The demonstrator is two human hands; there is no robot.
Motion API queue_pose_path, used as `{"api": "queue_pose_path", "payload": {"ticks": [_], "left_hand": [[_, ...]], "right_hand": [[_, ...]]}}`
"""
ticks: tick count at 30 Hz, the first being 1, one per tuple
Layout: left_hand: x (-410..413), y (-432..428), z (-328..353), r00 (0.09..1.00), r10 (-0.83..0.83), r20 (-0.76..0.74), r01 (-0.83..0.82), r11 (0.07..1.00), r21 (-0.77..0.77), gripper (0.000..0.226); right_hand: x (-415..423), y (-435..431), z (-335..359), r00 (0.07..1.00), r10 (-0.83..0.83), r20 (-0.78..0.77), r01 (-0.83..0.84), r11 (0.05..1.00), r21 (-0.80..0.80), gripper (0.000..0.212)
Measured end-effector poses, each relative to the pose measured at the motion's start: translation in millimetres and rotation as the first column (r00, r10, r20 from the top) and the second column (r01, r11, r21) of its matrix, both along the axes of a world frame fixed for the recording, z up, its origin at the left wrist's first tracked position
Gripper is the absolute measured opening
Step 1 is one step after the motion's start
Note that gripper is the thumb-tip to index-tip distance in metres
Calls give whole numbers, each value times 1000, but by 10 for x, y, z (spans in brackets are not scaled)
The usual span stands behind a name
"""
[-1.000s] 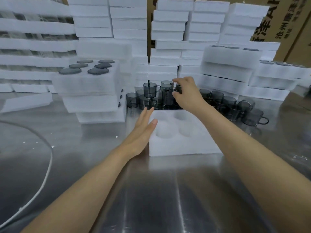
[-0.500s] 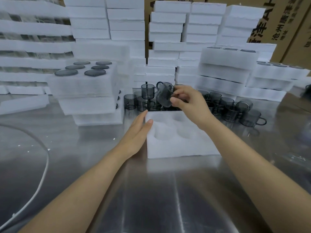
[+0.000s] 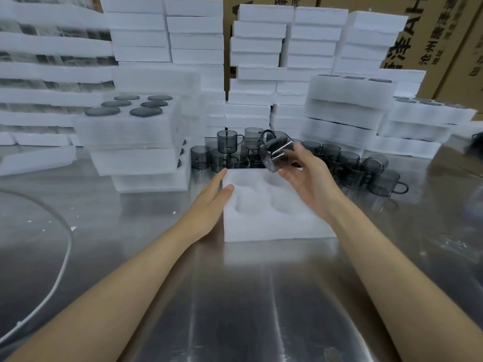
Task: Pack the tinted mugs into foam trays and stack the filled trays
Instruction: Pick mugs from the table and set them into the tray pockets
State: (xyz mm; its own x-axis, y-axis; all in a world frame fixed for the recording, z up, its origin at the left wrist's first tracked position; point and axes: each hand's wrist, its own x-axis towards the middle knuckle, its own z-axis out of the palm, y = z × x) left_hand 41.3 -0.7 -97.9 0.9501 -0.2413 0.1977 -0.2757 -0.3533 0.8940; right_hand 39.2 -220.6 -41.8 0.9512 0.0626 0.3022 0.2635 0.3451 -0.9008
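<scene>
The tray (image 3: 274,228) sits mid-worktop (image 3: 235,309), with open steel on its near side and to its right. Loose mugs (image 3: 227,146) crowd up to its far edge and trail off to the right. On its left a stack of filled trays (image 3: 130,142) stands near, with a strip of steel between them. A white cable (image 3: 68,244) curves along the far left. Walls of foam (image 3: 261,48) and cartons (image 3: 444,35) close off the back.

The left hand (image 3: 209,205) lies flat against the tray's left side, fingers straight and thumb resting on the top edge. The right hand (image 3: 311,184), palm turned partly upward, grips one mug (image 3: 277,155) round its body. That mug is tilted, its handle pointing up and away, in the air above the tray's far right corner.

The tray has four round wells, all showing bare foam. The top tray of the left stack shows dark mugs set flush in its holes.
</scene>
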Motion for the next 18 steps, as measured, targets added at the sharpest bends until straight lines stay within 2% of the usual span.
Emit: {"api": "queue_pose_path", "payload": {"ticks": [2,3,5,7,10,13,15,18], "left_hand": [[16,6,-1,1000,-3,-1,3,1000,-10,53],[20,10,-5,1000,-9,-3,9,1000,-10,53],[25,12,-21,999,-39,-7,39,999,27,54],[23,6,-51,997,-78,-5,78,992,95,55],[20,-3,-59,996,-90,1,89,990,107,55],[13,-5,-39,996,-87,-2,87,991,105,55],[15,-7,-37,996,-87,-2,87,990,111,55],[16,-10,-41,996,-92,12,90,990,112,55]], "right_hand": [[-10,15,11,999,-40,2,40,998,-39,40],[-14,19,11,998,-69,3,69,997,-22,36],[-29,13,22,993,-117,19,117,993,31,15],[-43,20,57,988,-145,60,145,989,2,7],[-29,116,95,959,-244,145,269,946,-183,11],[16,246,59,891,-332,309,443,780,-442,10],[55,245,-3,888,-317,332,452,729,-514,10],[44,218,-38,907,-275,319,416,707,-572,16]]}}
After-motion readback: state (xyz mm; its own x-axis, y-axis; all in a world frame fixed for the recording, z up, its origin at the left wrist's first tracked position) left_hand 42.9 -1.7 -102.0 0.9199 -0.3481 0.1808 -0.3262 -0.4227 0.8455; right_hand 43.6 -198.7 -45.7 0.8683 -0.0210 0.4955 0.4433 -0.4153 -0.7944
